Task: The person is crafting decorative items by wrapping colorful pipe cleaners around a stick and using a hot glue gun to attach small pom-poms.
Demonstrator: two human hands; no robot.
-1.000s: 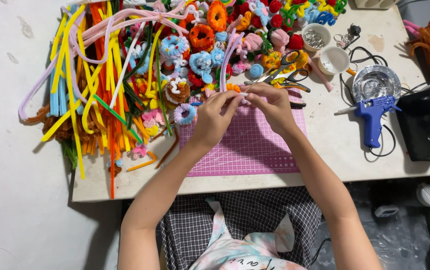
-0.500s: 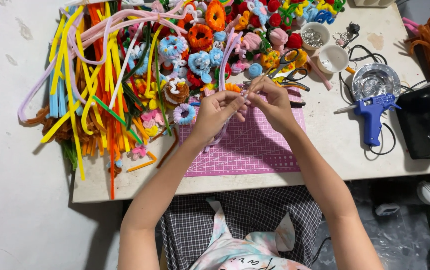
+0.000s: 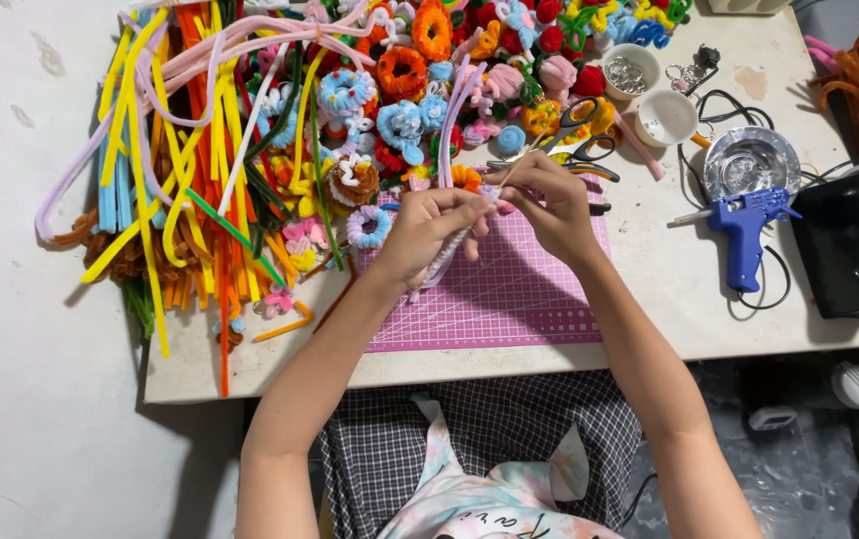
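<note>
My left hand (image 3: 427,232) and my right hand (image 3: 541,200) meet above the far edge of a pink cutting mat (image 3: 509,299). Both pinch a pale pink-white pipe cleaner (image 3: 446,258), which runs from between the fingertips down under my left palm towards the mat. A thin stick (image 3: 519,163) pokes up from my right fingers. Just beyond the hands lie small pipe-cleaner flowers, among them a lilac ring (image 3: 367,227) and an orange flower (image 3: 465,178).
A heap of long pipe cleaners (image 3: 190,170) in many colours covers the table's left half. Scissors (image 3: 577,140), two white cups (image 3: 665,115), a foil dish (image 3: 751,160), a blue glue gun (image 3: 744,228) and a black device (image 3: 858,245) stand at right.
Both hands have shifted slightly on the pipe cleaner, the fingers working it between them. Nothing else on the table has moved.
</note>
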